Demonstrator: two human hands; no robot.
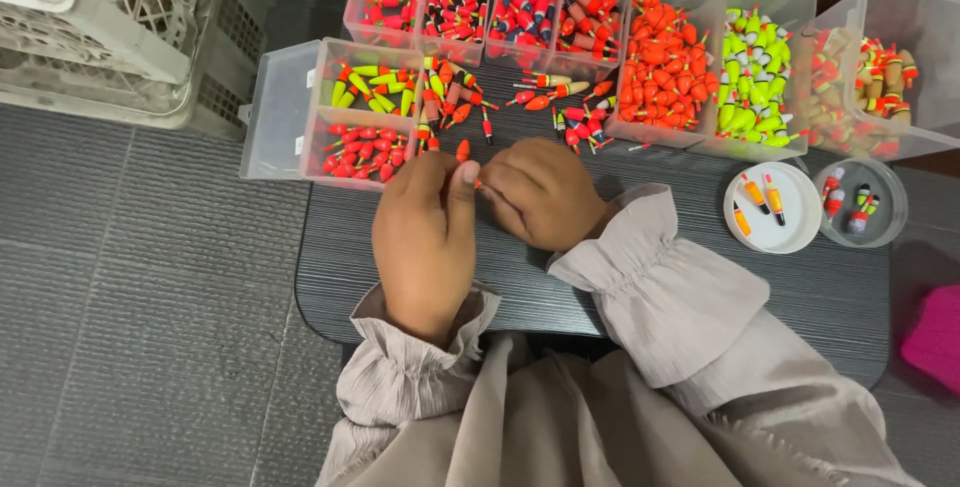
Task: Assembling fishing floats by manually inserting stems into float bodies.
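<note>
Small orange plastic fishing float (pixel 463 151): pinched at the fingertips of the left hand (pixel 425 237), just past the middle of the dark wood-grain tabletop (pixel 560 297), toward its far edge. Left hand: fingers closed together around the float, thumb pressed alongside. Right hand (pixel 540 192): knuckles up, fingers curled under and touching the left fingertips; whether it grips anything cannot be told. Both wrists wear gathered beige cloth sleeves (pixel 660 292).

Loose floats (pixel 560 107), orange, red and yellow-green: scattered on the tabletop just beyond the hands, near the far edge.

Clear plastic divided box (pixel 345 112): at the far left corner, overhanging the left edge; yellow-green floats in its upper compartment, red ones in the lower.

Second clear compartment box (pixel 495 7): beyond the far edge, rows of red and dark floats.

Clear tubs along the far right: one of orange floats (pixel 665 57), one of yellow-green floats (pixel 755 77), one of mixed tan and red floats (pixel 880 72).

Round white lid (pixel 772 209) with three floats, and round clear dish (pixel 860 202) with a few more: near the right edge, just beside each other.

White plastic crate (pixel 110 27): on the grey floor, left of the table.
</note>
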